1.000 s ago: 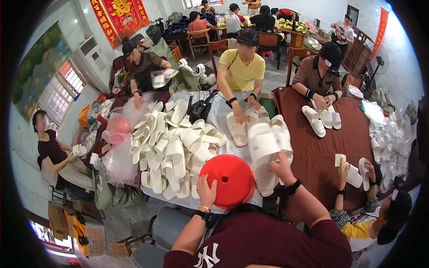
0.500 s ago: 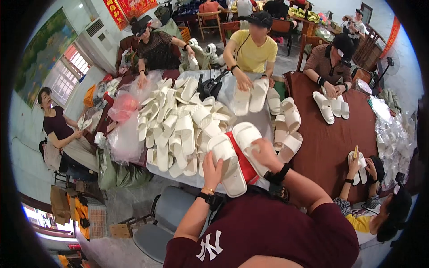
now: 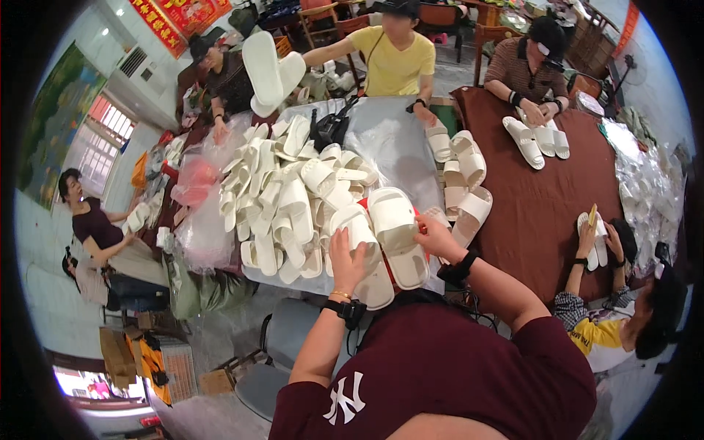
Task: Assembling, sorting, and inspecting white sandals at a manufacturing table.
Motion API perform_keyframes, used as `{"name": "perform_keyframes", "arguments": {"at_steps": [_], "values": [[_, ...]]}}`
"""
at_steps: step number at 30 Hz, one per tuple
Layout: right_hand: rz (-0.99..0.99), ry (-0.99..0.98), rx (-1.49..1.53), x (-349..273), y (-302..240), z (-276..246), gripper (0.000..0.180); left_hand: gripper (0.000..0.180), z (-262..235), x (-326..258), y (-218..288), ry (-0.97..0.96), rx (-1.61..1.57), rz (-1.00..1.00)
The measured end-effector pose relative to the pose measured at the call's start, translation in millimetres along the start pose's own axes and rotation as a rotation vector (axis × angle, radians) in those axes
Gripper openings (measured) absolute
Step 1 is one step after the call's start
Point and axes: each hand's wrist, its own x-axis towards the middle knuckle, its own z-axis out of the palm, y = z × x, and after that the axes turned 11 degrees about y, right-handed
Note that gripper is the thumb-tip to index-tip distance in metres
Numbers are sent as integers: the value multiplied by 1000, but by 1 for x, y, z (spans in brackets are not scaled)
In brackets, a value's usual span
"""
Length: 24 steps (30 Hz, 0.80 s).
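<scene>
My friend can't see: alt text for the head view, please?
A person's left hand touches one white slide slipper, the right hand at the edge of a second slipper, beside a heap of similar slippers. Several co-workers handle others.

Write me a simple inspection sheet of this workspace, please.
Surface: grey-covered table, brown-covered table beside it.
Job's things: left slipper and right slipper, both white, side by side.
Clutter: slipper heap, black bag, clear plastic.
Hands: left hand on the left slipper; right hand at the right slipper's edge.
Cables: possibly dark cords below the right forearm; unclear.
Surroundings: co-worker in yellow holding out white slippers; grey chair.
</scene>
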Motion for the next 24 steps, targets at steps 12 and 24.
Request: {"name": "perform_keyframes", "arguments": {"at_steps": [12,24], "values": [[129,-65,22,-12,17,0,55,44,-12,-43,-196,42,-198,-972],[107,-19,-228,-25,-1,-10,57,59,58,-51,-195,-151,157,-405]]}}
